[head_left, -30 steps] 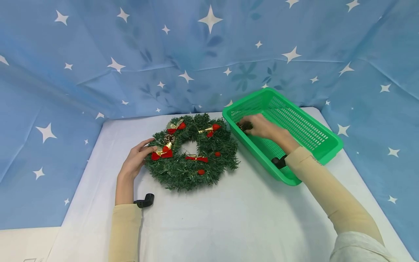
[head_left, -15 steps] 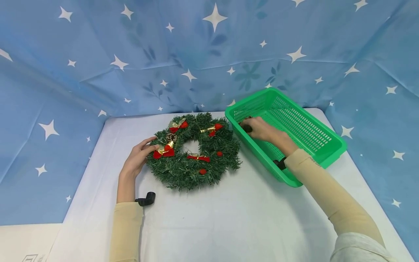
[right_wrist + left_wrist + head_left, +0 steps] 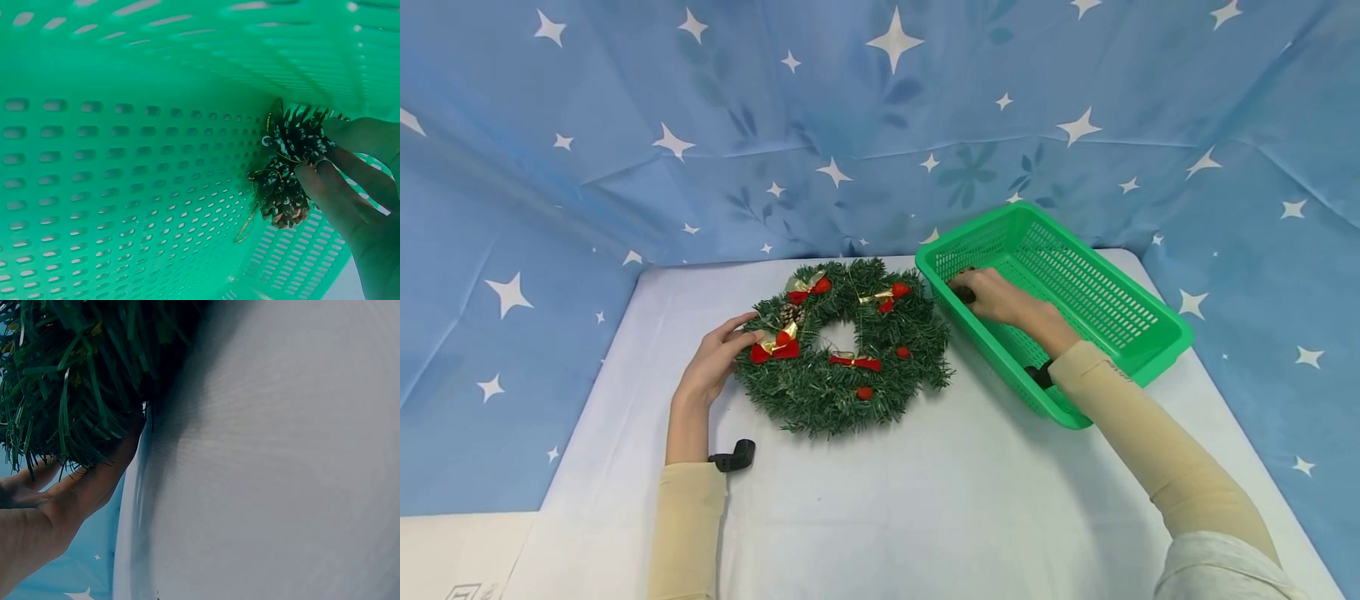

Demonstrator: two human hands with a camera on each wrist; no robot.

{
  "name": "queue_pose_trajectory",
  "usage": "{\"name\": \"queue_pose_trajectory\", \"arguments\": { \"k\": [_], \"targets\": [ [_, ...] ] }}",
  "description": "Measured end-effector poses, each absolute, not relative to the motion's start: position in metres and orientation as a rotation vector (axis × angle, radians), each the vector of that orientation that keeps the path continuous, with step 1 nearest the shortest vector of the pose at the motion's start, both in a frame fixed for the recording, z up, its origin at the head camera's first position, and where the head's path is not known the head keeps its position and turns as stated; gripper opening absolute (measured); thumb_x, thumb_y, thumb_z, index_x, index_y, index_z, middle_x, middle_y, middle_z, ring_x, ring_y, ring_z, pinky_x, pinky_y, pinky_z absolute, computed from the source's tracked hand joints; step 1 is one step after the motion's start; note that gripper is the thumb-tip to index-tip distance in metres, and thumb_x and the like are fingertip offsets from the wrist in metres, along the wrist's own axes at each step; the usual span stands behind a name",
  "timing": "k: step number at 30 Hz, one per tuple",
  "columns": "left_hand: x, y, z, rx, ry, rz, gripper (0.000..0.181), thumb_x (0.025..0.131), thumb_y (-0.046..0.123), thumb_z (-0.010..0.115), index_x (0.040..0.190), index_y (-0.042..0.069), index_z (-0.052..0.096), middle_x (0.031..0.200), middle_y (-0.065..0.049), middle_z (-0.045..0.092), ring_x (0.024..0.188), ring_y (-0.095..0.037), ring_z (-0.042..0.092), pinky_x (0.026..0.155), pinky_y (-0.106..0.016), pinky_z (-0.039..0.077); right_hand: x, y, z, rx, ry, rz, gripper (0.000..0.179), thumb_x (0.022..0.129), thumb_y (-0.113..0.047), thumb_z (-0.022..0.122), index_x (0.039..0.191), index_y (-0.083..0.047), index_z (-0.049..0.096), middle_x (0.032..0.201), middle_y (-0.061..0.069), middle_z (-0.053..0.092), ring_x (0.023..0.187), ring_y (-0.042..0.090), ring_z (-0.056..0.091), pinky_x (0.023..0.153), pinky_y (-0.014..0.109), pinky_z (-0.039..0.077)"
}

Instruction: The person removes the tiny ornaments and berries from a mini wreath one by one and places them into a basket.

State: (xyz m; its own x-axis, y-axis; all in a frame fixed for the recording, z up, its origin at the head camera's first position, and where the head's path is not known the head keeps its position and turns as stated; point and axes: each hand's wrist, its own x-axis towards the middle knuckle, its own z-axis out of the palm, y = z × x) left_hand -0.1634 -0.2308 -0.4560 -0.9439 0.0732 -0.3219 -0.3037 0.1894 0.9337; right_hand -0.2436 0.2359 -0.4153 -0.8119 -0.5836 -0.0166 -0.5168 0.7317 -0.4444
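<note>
A green wreath (image 3: 820,400) with red bows, red berries and a pine cone (image 3: 792,314) lies on the white-covered table. My left hand (image 3: 718,358) grips its left edge, thumb over the top beside a red and gold bow (image 3: 775,346); in the left wrist view the fingers of the left hand (image 3: 81,494) reach under the greenery. Inside the green basket (image 3: 1120,292), my right hand (image 3: 1000,298) is at the near-left wall. The right wrist view shows its fingers pinching a dark, white-flecked pine cone (image 3: 303,134), with another pine cone (image 3: 284,206) and gold cord right below.
The perforated basket stands to the right of the wreath, angled, its walls rising around the right hand. A starry blue curtain (image 3: 850,125) hangs behind the table (image 3: 880,500). Black wrist cameras sit on both forearms, the left camera (image 3: 741,454) low over the cloth.
The right hand has shifted slightly over the pine cones in the basket, hiding more of them. The left hand keeps its grip on the wreath. The whole head view has moved a little.
</note>
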Motion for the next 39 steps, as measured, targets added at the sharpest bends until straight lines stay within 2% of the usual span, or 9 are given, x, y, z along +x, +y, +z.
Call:
{"name": "queue_pose_trajectory", "arguments": {
  "k": [4,8,12,13,16,20,34,39],
  "targets": [
    [-0.163,-0.23,-0.455,-0.214,2.182,1.817,0.066,0.104,0.035,0.063,0.162,0.02,0.036,0.111,0.011,0.064,0.1,-0.012,0.046,0.08,-0.04,0.031,-0.244,0.236,-0.413,-0.895,2.79,-0.64,0.042,0.087,0.02,0.058,0.127,0.009,0.066,0.122,0.029,0.068,0.098,0.039,0.069,0.075,0.041,0.058],
    [-0.163,-0.23,-0.456,-0.214,2.175,1.827,0.067,0.103,0.035,0.064,0.162,0.019,0.036,0.11,0.01,0.063,0.107,-0.013,0.047,0.094,-0.047,0.031,-0.244,0.237,-0.407,-0.892,2.787,-0.646,0.039,0.088,0.015,0.065,0.126,0.007,0.068,0.121,0.027,0.069,0.099,0.038,0.071,0.077,0.042,0.06],
    [-0.163,-0.229,-0.457,-0.221,2.172,1.83,0.067,0.103,0.034,0.064,0.162,0.02,0.036,0.11,0.01,0.063,0.125,-0.018,0.046,0.104,-0.052,0.03,-0.245,0.237,-0.4,-0.92,2.8,-0.639,0.034,0.089,0.01,0.071,0.122,0.005,0.071,0.119,0.025,0.071,0.1,0.038,0.072,0.08,0.044,0.06],
    [-0.163,-0.229,-0.457,-0.224,2.171,1.832,0.067,0.103,0.034,0.064,0.162,0.02,0.036,0.11,0.01,0.063,0.127,-0.021,0.045,0.103,-0.052,0.03,-0.245,0.237,-0.398,-0.924,2.806,-0.636,0.033,0.089,0.009,0.072,0.122,0.004,0.071,0.118,0.024,0.072,0.102,0.037,0.071,0.083,0.044,0.06],
    [-0.162,-0.229,-0.458,-0.222,2.17,1.83,0.068,0.103,0.034,0.065,0.162,0.021,0.035,0.11,0.01,0.063,0.139,-0.028,0.04,0.11,-0.057,0.029,-0.245,0.238,-0.392,-0.928,2.821,-0.637,0.031,0.09,0.007,0.073,0.12,0.003,0.072,0.117,0.022,0.073,0.107,0.038,0.07,0.089,0.048,0.058],
    [-0.162,-0.229,-0.458,-0.221,2.157,1.836,0.07,0.102,0.033,0.066,0.163,0.021,0.034,0.111,0.01,0.064,0.149,-0.032,0.032,0.119,-0.064,0.021,-0.243,0.237,-0.384,-0.926,2.821,-0.653,0.029,0.091,0.006,0.072,0.12,0.005,0.072,0.116,0.024,0.072,0.108,0.041,0.069,0.09,0.05,0.057],
    [-0.161,-0.23,-0.455,-0.218,2.151,1.842,0.07,0.102,0.033,0.066,0.163,0.02,0.034,0.112,0.009,0.063,0.15,-0.034,0.031,0.12,-0.065,0.02,-0.241,0.221,-0.365,-0.993,2.82,-0.677,0.027,0.092,0.004,0.072,0.119,0.004,0.072,0.118,0.022,0.071,0.109,0.039,0.069,0.091,0.05,0.057],
    [-0.161,-0.228,-0.454,-0.22,2.158,1.835,0.069,0.102,0.034,0.066,0.162,0.02,0.035,0.109,0.011,0.064,0.147,-0.032,0.034,0.115,-0.059,0.027,-0.242,0.215,-0.361,-0.992,2.807,-0.66,0.028,0.092,0.005,0.071,0.121,0.005,0.07,0.122,0.023,0.07,0.112,0.041,0.067,0.093,0.051,0.056]
  ]
}}
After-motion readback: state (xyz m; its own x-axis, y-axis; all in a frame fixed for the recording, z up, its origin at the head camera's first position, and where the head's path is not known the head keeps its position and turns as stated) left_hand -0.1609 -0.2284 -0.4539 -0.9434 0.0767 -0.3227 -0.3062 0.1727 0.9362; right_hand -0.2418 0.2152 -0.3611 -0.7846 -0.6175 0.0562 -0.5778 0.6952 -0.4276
